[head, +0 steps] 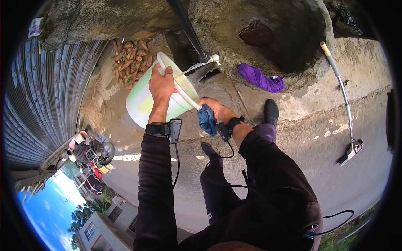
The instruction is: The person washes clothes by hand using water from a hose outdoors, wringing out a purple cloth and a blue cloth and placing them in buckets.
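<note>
A pale plastic bucket (154, 97) with green and yellow tints tilts sideways between my hands. My left hand (161, 81) grips its rim on the upper left. At the rim's lower right end is my right hand (214, 108), closed around a blue cloth (207, 120) that hangs below the fingers; part of it also touches the rim. Just beyond the bucket's mouth, a white tap (214, 59) sits on the end of a black pipe (191, 33). What the bucket holds cannot be told.
A purple cloth (261, 78) lies against a round concrete basin (314, 67). To the right, a squeegee-like tool with a long handle (344, 97) leans on the ledge. Brown roots (132, 59) are heaped behind the bucket. Motorcycles (94, 157) stand at left by a corrugated metal shutter (47, 103).
</note>
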Tool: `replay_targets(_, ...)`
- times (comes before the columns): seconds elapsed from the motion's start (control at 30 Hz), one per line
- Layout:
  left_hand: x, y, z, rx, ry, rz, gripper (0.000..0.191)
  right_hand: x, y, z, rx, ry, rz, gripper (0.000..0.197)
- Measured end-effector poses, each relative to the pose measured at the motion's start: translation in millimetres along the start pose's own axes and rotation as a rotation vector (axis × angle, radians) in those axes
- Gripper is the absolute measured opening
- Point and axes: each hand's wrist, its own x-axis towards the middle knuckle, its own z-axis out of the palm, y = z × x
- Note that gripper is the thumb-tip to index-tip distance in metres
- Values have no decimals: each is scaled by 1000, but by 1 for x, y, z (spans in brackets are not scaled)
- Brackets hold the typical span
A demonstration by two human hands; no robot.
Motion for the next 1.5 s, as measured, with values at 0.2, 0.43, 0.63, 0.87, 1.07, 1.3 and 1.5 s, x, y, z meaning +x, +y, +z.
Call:
replay_targets(0.2, -6, 22, 17, -24, -65, -1, 52, -12, -3, -12, 64, 32, -3, 29)
replay_targets(0.43, 3, -27, 41, -62, 47, 129, 39, -10, -2, -10, 105, 78, 18, 24)
replay_targets(0.63, -49, -83, 79, -160, 12, 122, 33, 3, 1, -13, 119, 221, -111, 41)
replay_targets(0.87, -23, -135, 71, -502, 10, 28, 38, 2, 8, 8, 43, 424, -301, 62)
replay_targets(1.07, 74, -176, -13, -235, 180, 205, 38, 3, 7, 6, 20, 381, -216, 38)
replay_targets(1.3, 111, -145, -41, 172, -18, 350, 43, 3, 10, 13, 66, 250, -86, 31)
replay_targets(1.5, 84, -172, -28, 42, 12, 299, 48, 7, 19, 11, 141, 155, -98, 33)
